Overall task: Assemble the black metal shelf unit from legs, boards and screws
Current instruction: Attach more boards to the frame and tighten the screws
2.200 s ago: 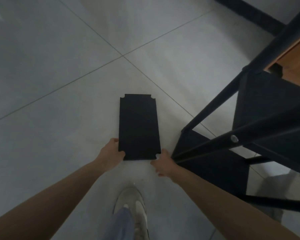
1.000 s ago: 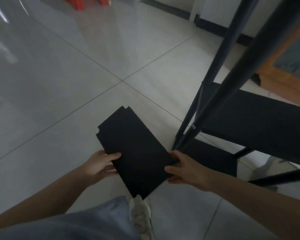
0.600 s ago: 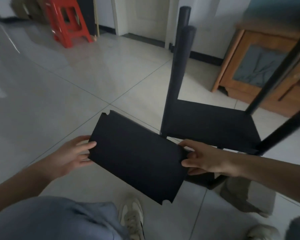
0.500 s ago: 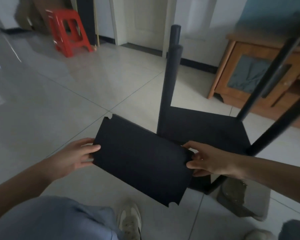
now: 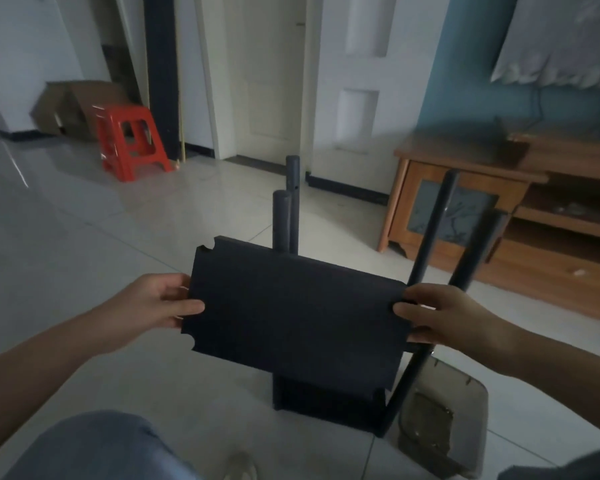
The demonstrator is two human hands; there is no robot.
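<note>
Room: pale glossy tiled floor, dim light; we look fwd and down from standing.
Nearest: our grey trouser leg at bottom edge, w/ a light shoe just beside it.
Left hand: grasping the short left edge of the flat black rectangular shelf board w/ notched corners, thumb on top face.
Right hand: grasping the board's short right edge, thumb on top, other fingers underneath.
Board: held up off the floor between both hands, long side across our view, far edge tilted up, right in front of the frame.
Frame: partly built black metal shelf unit stands on floor behind/below the board; four black tube legs stick up, two at left-centre, two at right.
Beside frame: clear plastic bag on floor, touching its right foot.
Farther: wooden TV cabinet at right; red plastic stool and cardboard box at left; white doors at back.
</note>
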